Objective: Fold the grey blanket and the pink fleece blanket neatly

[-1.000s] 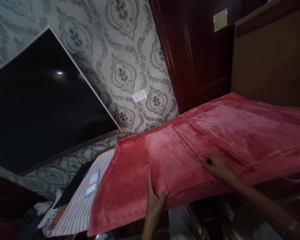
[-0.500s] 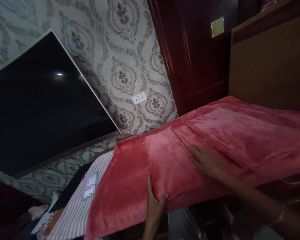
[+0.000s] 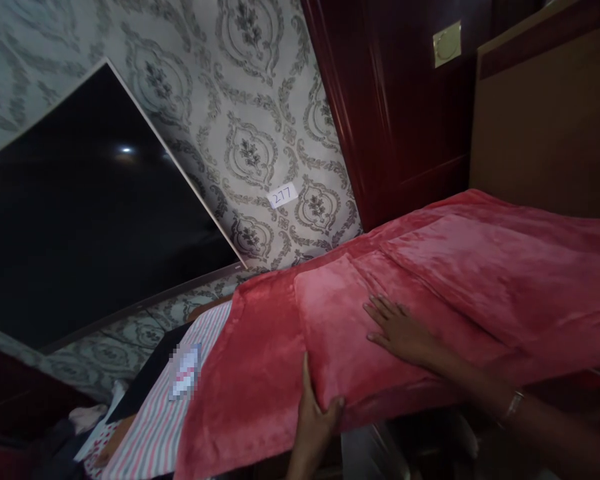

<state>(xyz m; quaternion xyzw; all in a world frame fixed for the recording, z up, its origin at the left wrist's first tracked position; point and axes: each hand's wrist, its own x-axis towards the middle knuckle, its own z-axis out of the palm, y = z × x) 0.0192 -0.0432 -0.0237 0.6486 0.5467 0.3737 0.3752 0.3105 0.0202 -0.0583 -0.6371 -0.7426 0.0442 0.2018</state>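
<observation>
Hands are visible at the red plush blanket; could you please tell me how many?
2: the left hand at the near edge of the folded red plush blanket, the right hand spread on top of it.

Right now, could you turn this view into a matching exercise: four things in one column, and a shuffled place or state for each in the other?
Things
1. Right hand
2. Left hand
3. Number card
4. Striped cloth

Places or states
A. On the patterned wall
B. At the folded part's near corner, thumb and finger apart
C. Lying at the left end of the red cloth
D. Palm down on the folded part, fingers spread

Pairs: 1-D, 2-B, 3-A, 4-C
</observation>
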